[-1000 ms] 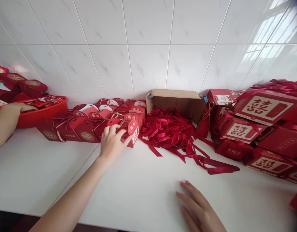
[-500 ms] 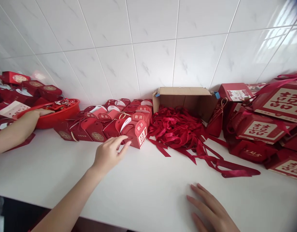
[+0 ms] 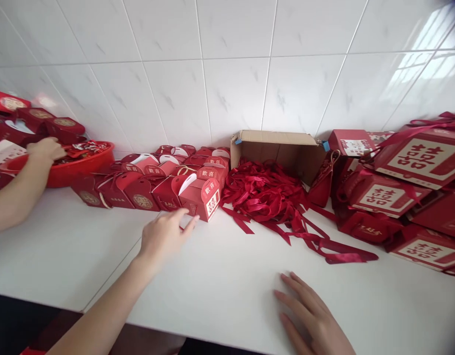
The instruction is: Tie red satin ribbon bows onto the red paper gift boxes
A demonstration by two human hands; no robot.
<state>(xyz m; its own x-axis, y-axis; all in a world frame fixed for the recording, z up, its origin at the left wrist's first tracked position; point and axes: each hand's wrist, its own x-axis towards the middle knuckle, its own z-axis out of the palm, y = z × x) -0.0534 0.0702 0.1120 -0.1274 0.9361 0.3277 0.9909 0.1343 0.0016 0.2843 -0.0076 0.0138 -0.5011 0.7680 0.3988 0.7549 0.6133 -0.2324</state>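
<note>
red card gift box with a white front label standing upright, left hand bending close beside it

the box is standing on the glossy white worktop, ending a row of dark red card boxes. the left hand is curling loosely near the box's lower edge, thumb and forefinger lying a little apart; a dark red speck is showing in the gap, so one cannot tell whether it is pinching anything. the right hand is spreading its fingers low at the worktop, holding nothing visible.

the step in hand seems to be setting this box in line; the next move is probably calling for the left hand to be clearing the box without tipping it.

just right of the box, a tangle of crimson satin ribbons is spilling from an open brown cardboard carton. farther right, a stack of red card boxes with cream labels is leaning by the wall. far left, a co-worker's hand is reaching over a round red plastic basin.
</note>
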